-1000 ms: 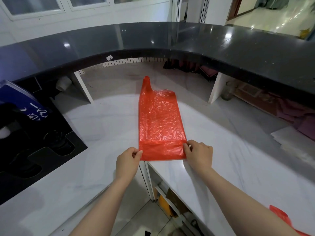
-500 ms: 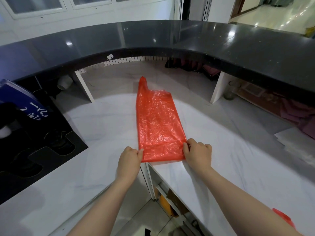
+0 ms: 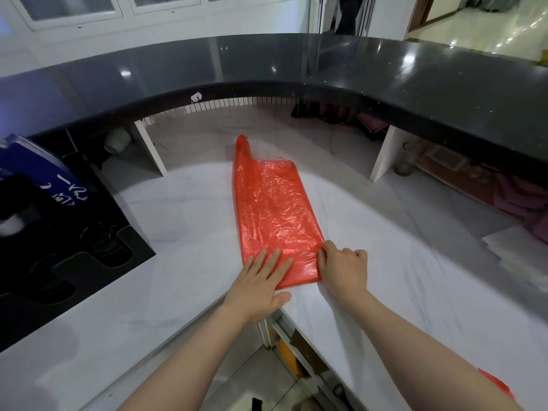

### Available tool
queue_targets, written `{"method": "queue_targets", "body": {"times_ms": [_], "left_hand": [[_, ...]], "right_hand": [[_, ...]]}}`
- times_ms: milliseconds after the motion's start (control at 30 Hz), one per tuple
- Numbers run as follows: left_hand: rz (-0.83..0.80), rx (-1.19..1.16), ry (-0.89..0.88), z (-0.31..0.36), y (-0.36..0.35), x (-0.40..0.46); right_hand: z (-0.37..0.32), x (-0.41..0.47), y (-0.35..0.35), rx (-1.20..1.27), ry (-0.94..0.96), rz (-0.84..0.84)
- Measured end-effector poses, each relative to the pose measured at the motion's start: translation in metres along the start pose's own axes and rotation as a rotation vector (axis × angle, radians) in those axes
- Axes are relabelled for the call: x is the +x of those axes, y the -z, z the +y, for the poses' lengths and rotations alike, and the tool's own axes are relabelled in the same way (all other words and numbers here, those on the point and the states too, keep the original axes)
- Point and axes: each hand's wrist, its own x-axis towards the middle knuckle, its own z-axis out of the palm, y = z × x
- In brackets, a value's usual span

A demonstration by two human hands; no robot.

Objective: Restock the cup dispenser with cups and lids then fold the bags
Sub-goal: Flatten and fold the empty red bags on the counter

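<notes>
- Head view, where the thing lies: we see the red bag [image 3: 274, 215] spread flat and lengthwise on the white marble counter [image 3: 178, 232], with its near end at the counter's near edge and its single raised handle [image 3: 241, 149] at the far end, toward the black upper counter [image 3: 296, 66].
- Head view, our left hand [image 3: 261, 280]: it lies flat on the near left corner of the red bag, fingers straight and slightly spread, pressing the film down and gripping nothing.
- Head view, our right hand [image 3: 344, 268]: it sits at the near right corner of the red bag, fingers curled; they appear to pinch the bag's folded edge there, with the fingertips tucked against the film.
- Head view, how it will handle: we judge the red bag very light, thin and limp, crinkled all over and likely slippery on the polished marble. It will not hold a crease unless pressed, and any draught or quick pull could shift it.
- Head view, where to take hold: we would take it by the two near corners, or pin one side flat while the other hand lifts an edge. The handle is a poor grip for folding.
- Head view, beyond the red bag: a black tray [image 3: 74, 256] lies well to its left, and a scrap of more red plastic [image 3: 498, 384] shows near our right forearm.
</notes>
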Motion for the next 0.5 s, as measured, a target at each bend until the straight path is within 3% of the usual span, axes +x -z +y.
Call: {"method": "queue_targets", "body": {"times_ms": [267,367,400,500], "left_hand": [[-0.027,0.000,0.001,-0.014,-0.006,-0.005],[-0.052,0.011,-0.031,-0.017,-0.005,-0.004],[-0.051,0.025,-0.039,-0.018,-0.005,-0.003],[-0.025,0.049,-0.039,-0.019,-0.008,-0.004]], "right_hand": [[0.007,0.012,0.006,0.169,-0.088,-0.120],[0.009,-0.005,0.005,0.179,0.235,0.047],[0.009,-0.010,0.005,0.155,0.369,0.031],[0.008,-0.013,-0.001,0.054,0.555,-0.265]]}}
